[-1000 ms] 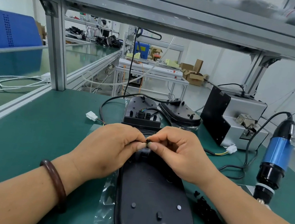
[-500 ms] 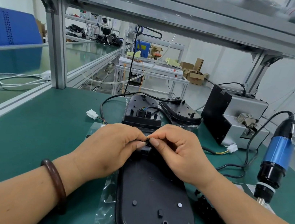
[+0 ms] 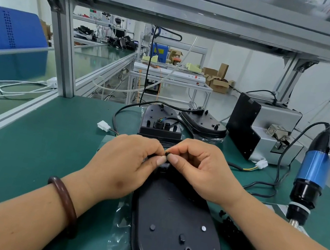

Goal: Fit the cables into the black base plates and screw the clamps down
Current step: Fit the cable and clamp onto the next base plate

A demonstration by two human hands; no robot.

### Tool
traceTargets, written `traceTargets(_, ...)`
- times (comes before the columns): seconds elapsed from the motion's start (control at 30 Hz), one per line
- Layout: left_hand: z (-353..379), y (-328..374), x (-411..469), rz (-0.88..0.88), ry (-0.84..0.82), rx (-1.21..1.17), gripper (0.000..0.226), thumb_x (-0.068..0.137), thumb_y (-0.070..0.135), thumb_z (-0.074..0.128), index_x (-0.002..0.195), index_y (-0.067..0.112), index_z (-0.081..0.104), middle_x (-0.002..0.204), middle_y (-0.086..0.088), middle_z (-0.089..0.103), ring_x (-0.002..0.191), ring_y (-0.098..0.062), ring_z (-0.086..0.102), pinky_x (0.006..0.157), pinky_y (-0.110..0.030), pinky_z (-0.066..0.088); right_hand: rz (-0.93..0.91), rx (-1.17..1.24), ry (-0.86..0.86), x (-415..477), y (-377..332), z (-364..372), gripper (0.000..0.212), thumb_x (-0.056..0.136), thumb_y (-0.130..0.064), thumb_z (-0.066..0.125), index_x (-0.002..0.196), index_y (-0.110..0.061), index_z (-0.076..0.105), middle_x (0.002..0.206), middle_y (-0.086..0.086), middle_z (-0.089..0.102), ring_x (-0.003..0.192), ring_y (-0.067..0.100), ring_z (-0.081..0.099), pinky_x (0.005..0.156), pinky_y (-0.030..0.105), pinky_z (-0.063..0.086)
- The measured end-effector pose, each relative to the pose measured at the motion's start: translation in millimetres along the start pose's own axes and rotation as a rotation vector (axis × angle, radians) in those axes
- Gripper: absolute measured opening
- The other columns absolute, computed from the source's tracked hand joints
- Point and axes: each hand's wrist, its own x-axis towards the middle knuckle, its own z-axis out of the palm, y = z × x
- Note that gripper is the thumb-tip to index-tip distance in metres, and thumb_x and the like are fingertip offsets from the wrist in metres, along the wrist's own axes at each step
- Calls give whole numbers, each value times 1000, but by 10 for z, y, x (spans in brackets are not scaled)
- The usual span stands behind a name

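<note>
One base plate (image 3: 176, 221): flat on our worktop (image 3: 29, 148), nearest us.
Small black part (image 3: 167, 153): over the plate's far end, we see it pinched.
Left hand (image 3: 127, 162): fingertips clamped on the part.
Right hand (image 3: 200, 166): pinching it too.
Screwdriver (image 3: 312, 173): far right, well apart.

Three black base plates are counted on the table (image 3: 29, 148): a near plate (image 3: 178, 222), a middle plate (image 3: 151, 114) and a far plate (image 3: 202, 122). Two white connectors are seen, a left connector (image 3: 104, 125) and a right connector (image 3: 262, 164). One electric screwdriver (image 3: 314, 167) and one grey machine (image 3: 275, 117) are found by the right edge. One small black part (image 3: 167, 153) is pinched.
</note>
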Motion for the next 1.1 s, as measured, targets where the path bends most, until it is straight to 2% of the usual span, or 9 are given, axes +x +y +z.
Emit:
traceTargets(0.1, -10, 26, -10, 36, 40, 59, 17, 86, 41, 46, 81, 30, 58, 64, 14, 52, 68, -10, 48, 62, -33, 41, 68, 109, 0, 6, -2, -13, 8, 86, -6, 68, 87, -12, 72, 81, 12, 70, 73, 30, 62, 71, 45, 50)
traceTargets(0.27, 4, 33, -18, 26, 37, 85, 24, 88, 46, 38, 87, 33, 57, 67, 18, 48, 72, -11, 44, 70, -36, 40, 92, 156, -16, 8, 5, -18, 13, 86, -1, 66, 84, -13, 71, 79, 3, 68, 74, 13, 59, 72, 28, 48)
traceTargets(0.4, 17, 57, -43, 22, 60, 127, 30, 88, 47, 32, 89, 33, 59, 68, 18, 48, 72, -13, 46, 71, -35, 39, 27, 47, 34, -12, 3, 6, 6, 85, -9, 65, 84, -8, 71, 77, 3, 66, 70, 11, 58, 68, 26, 48)
traceTargets(0.5, 40, 63, -51, -2, 79, 92, 26, 88, 44, 38, 90, 32, 62, 67, 20, 47, 73, -14, 50, 71, -34, 38, -55, -53, 60, -14, -4, 21, 9, 85, -9, 64, 84, -5, 71, 77, 7, 66, 70, 18, 60, 67, 32, 49)
traceTargets(0.6, 71, 46, -40, -41, 67, -8, 22, 87, 40, 44, 90, 31, 64, 71, 17, 56, 76, -13, 51, 73, -36, 40, -103, -125, 70, -6, -12, 25, 8, 85, -7, 63, 82, -4, 70, 74, 6, 64, 68, 18, 58, 65, 32, 48)
traceTargets(0.77, 96, 14, -29, -50, 65, -71, 15, 85, 41, 47, 81, 34, 59, 68, 13, 57, 73, -8, 48, 73, -32, 37, -116, -224, 50, 1, -36, 17, 8, 85, -7, 62, 80, -3, 68, 71, -3, 59, 64, 4, 50, 63, 17, 39)
traceTargets(0.97, 41, -39, -17, -7, 62, -106, 14, 81, 46, 54, 81, 36, 63, 65, 28, 55, 73, 7, 48, 77, -26, 33, -69, -186, -38, 8, -58, -11, 9, 88, -3, 61, 88, -4, 70, 79, 0, 66, 72, 11, 58, 69, 26, 48)
traceTargets(1.03, 36, -22, -17, -5, 86, -140, 19, 80, 51, 52, 87, 36, 62, 66, 28, 58, 71, 4, 52, 74, -31, 39, -64, -176, -38, 10, -54, -25, 10, 88, -5, 61, 90, -4, 71, 81, 2, 68, 75, 14, 61, 72, 31, 50)
traceTargets(1.1, 41, 12, -24, -8, 107, -163, 16, 81, 47, 55, 81, 35, 65, 67, 23, 62, 69, -2, 55, 72, -37, 44, -67, -155, -26, 7, -49, -31, 12, 88, -8, 60, 91, -4, 71, 82, 4, 68, 76, 17, 62, 72, 34, 51)
